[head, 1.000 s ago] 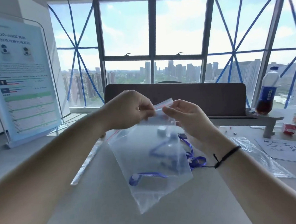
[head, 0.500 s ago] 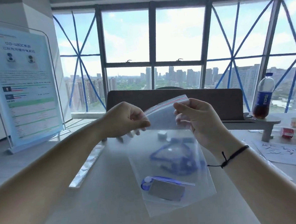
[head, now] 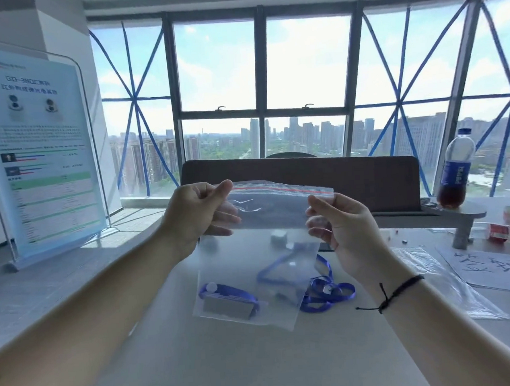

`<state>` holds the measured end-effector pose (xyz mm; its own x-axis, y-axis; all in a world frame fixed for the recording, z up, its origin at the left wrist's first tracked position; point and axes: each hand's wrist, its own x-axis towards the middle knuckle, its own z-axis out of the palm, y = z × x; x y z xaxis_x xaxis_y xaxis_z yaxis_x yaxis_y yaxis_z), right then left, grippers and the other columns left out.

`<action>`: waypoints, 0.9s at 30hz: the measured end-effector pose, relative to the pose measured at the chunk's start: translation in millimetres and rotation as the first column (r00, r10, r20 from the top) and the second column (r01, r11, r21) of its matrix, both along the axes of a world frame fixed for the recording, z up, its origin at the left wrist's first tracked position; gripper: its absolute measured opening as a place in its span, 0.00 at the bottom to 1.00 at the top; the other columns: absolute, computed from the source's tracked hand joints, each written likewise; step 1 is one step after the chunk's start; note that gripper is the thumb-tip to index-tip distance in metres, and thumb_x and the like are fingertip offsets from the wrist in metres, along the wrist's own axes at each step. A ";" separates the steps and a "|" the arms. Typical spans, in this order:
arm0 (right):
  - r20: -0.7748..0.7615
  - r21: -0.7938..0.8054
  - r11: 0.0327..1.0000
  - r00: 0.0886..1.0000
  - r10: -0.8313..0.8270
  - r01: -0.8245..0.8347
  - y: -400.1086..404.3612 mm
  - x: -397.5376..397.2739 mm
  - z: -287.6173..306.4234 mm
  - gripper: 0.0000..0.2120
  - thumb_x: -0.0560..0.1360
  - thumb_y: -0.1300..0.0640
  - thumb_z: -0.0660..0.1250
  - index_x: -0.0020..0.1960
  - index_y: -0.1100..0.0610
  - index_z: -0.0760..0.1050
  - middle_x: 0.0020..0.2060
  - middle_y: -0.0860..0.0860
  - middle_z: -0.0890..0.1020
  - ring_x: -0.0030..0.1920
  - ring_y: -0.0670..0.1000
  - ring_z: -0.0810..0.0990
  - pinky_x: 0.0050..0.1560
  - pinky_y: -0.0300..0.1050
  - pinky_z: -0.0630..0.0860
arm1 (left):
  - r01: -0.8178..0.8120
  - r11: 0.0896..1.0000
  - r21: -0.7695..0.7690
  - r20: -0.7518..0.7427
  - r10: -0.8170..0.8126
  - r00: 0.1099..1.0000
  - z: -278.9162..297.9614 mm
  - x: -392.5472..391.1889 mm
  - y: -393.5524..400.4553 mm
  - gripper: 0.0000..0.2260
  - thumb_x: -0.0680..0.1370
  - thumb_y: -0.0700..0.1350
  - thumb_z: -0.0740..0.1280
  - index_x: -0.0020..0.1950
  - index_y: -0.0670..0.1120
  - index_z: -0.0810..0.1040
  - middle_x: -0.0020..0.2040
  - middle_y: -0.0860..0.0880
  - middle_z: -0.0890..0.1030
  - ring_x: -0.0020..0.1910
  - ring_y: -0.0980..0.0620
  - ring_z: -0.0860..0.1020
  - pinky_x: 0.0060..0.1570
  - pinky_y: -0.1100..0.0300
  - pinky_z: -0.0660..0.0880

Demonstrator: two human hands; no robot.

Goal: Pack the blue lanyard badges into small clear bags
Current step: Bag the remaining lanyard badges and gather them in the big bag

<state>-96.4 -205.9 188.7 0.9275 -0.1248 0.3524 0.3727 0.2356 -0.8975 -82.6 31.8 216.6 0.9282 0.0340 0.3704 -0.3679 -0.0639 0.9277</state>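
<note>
Head view: left hand (head: 200,217) and right hand (head: 341,226) each hold a pinching grip on the clear bag (head: 260,252), badge (head: 227,303) low inside, above the counter (head: 228,367). Seal looks unpressed; tilt it and the badge slides out.

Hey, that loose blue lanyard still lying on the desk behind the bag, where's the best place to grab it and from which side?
Probably the bunched loops of the loose blue lanyard, pinched from above on the right. They lie flat on the desk, clear of the clear bag that the left hand and right hand hold up by its top corners; its far end is hidden behind the bag.
</note>
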 end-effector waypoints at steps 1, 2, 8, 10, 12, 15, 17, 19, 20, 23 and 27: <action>-0.001 0.006 1.000 1.000 -0.002 0.002 0.8 0.7 -0.5 0.07 0.74 0.58 0.73 0.39 0.57 0.79 0.34 0.52 0.82 0.30 0.48 0.79 0.34 0.40 0.77 | -0.027 0.999 -0.032 -0.003 0.027 1.000 -1.9 2.0 -0.1 0.16 0.78 0.50 0.71 0.48 0.35 0.78 0.36 0.42 0.86 0.34 0.47 0.86 0.28 0.57 0.81; -0.004 0.012 1.000 1.000 -0.005 0.005 1.4 1.3 -0.9 0.07 0.74 0.58 0.73 0.39 0.57 0.79 0.34 0.52 0.82 0.30 0.48 0.79 0.34 0.40 0.77 | -0.055 0.997 -0.054 0.004 0.055 0.998 -4.0 4.7 0.7 0.16 0.77 0.50 0.72 0.47 0.35 0.79 0.36 0.42 0.85 0.34 0.48 0.85 0.29 0.57 0.82; -0.020 0.016 0.999 0.999 -0.042 0.042 -0.2 3.7 -4.3 0.06 0.74 0.58 0.74 0.41 0.58 0.80 0.34 0.52 0.83 0.31 0.49 0.81 0.35 0.41 0.80 | -0.057 0.997 -0.044 0.099 0.061 0.993 -7.6 5.1 6.6 0.12 0.80 0.44 0.69 0.46 0.34 0.81 0.35 0.44 0.83 0.34 0.49 0.82 0.36 0.58 0.83; -0.015 0.009 0.999 0.999 -0.035 0.035 0.3 2.3 -5.0 0.06 0.74 0.58 0.74 0.41 0.58 0.79 0.34 0.52 0.83 0.31 0.50 0.80 0.34 0.41 0.79 | -0.228 0.963 0.142 0.254 0.188 0.949 -8.5 3.5 7.0 0.12 0.81 0.46 0.68 0.47 0.36 0.81 0.30 0.44 0.82 0.26 0.51 0.79 0.29 0.60 0.80; -0.004 0.007 0.999 0.999 -0.040 0.040 1.5 0.9 -5.4 0.07 0.75 0.58 0.74 0.40 0.58 0.79 0.33 0.52 0.81 0.29 0.49 0.79 0.33 0.40 0.78 | -0.465 0.821 0.331 0.522 0.251 0.815 -10.2 4.3 11.0 0.11 0.81 0.49 0.68 0.46 0.42 0.80 0.27 0.45 0.79 0.23 0.50 0.77 0.28 0.56 0.77; 0.025 -0.017 0.996 0.996 -0.090 0.090 2.1 -0.1 -6.5 0.08 0.75 0.57 0.74 0.39 0.58 0.78 0.32 0.53 0.80 0.28 0.48 0.77 0.31 0.39 0.75 | -0.601 0.672 0.432 0.707 0.161 0.689 -13.0 3.6 17.6 0.09 0.82 0.53 0.65 0.48 0.49 0.78 0.27 0.48 0.78 0.26 0.48 0.78 0.31 0.52 0.77; 0.034 -0.021 0.992 0.992 -0.122 0.123 0.3 -0.1 -7.3 0.07 0.75 0.57 0.74 0.40 0.58 0.79 0.31 0.53 0.80 0.28 0.48 0.76 0.30 0.38 0.74 | -0.580 0.693 0.428 0.699 0.154 0.698 -13.1 1.6 15.9 0.09 0.82 0.52 0.65 0.48 0.48 0.78 0.28 0.48 0.79 0.25 0.52 0.78 0.30 0.54 0.77; 0.032 -0.016 0.991 0.990 -0.135 0.136 -1.6 0.5 -8.2 0.07 0.75 0.58 0.74 0.40 0.58 0.79 0.31 0.53 0.80 0.27 0.48 0.75 0.29 0.37 0.74 | -0.453 0.812 0.367 0.589 0.174 0.789 -10.1 -1.5 9.7 0.09 0.81 0.49 0.67 0.45 0.45 0.79 0.31 0.48 0.82 0.27 0.54 0.80 0.30 0.57 0.79; 0.031 -0.016 0.990 0.990 -0.138 0.139 -2.1 0.9 -8.7 0.07 0.75 0.58 0.74 0.39 0.58 0.79 0.31 0.53 0.79 0.27 0.48 0.75 0.29 0.37 0.73 | -0.371 0.877 0.307 0.503 0.182 0.845 -8.3 -2.3 6.8 0.09 0.81 0.48 0.68 0.44 0.43 0.80 0.32 0.47 0.83 0.28 0.54 0.81 0.31 0.57 0.81; 0.038 -0.009 0.992 0.991 -0.129 0.130 -0.7 1.6 -9.1 0.08 0.74 0.59 0.74 0.38 0.58 0.79 0.31 0.53 0.79 0.27 0.48 0.73 0.29 0.38 0.73 | -0.253 0.960 0.120 0.321 0.204 0.925 -4.6 -2.2 3.6 0.12 0.79 0.47 0.70 0.43 0.39 0.81 0.29 0.46 0.82 0.25 0.50 0.80 0.30 0.57 0.81; 0.041 0.004 0.994 0.993 -0.110 0.110 1.5 1.6 -8.1 0.08 0.74 0.60 0.74 0.37 0.57 0.80 0.30 0.53 0.79 0.26 0.48 0.73 0.28 0.38 0.73 | -0.316 0.940 0.128 0.372 0.250 0.894 -6.9 1.2 7.1 0.14 0.79 0.50 0.71 0.42 0.40 0.80 0.23 0.48 0.78 0.19 0.51 0.73 0.26 0.61 0.74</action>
